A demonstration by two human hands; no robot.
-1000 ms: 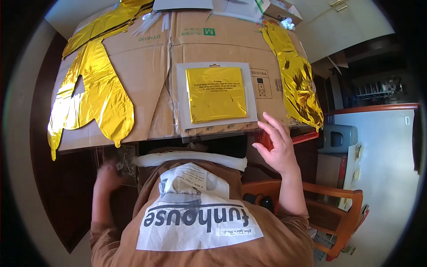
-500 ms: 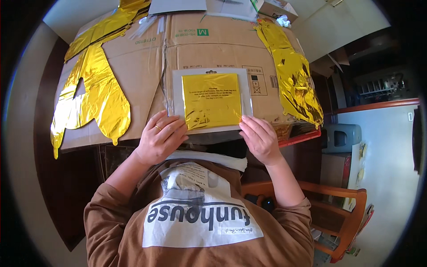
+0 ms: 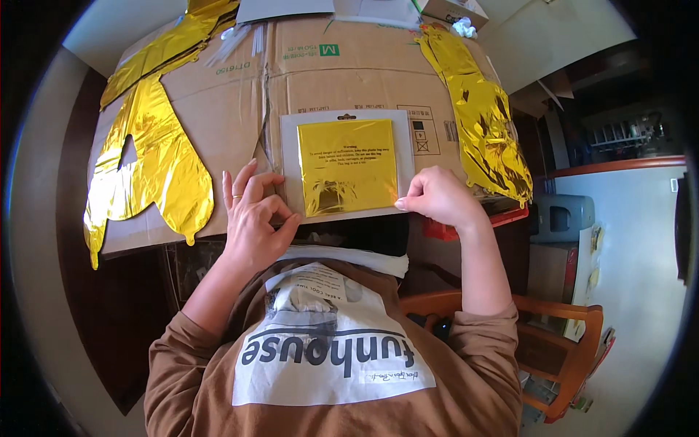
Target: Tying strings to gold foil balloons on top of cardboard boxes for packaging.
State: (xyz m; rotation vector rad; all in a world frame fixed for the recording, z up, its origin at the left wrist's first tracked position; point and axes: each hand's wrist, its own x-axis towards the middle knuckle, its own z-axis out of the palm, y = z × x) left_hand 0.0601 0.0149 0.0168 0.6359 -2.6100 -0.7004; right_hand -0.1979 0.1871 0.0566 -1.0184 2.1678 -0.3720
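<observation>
A flat clear plastic package (image 3: 348,164) lies on the cardboard in front of me, with a folded gold foil balloon against a white backing card and a hang hole at its top. At its lower left corner, my left hand (image 3: 255,211) pinches thumb and forefinger together, the other fingers raised and spread. My right hand (image 3: 444,198) is bent over the lower right corner, thumb and forefinger closed on the edge. A gold letter-shaped foil balloon (image 3: 156,156) lies flat at the left, near my left hand. Another crinkled gold foil balloon (image 3: 484,120) lies at the right.
Large cardboard (image 3: 233,95) covers the work surface. More gold foil (image 3: 164,54) and thin clear strips (image 3: 237,44) lie at the far left. A small box (image 3: 455,13) and crumpled white tissue (image 3: 464,28) sit at the back right. A wooden chair (image 3: 561,313) stands at my right.
My left fingers have lifted and spread from lying along the package edge, with thumb and forefinger pinched. My right hand has turned and arched higher over its corner. The package has barely moved.
</observation>
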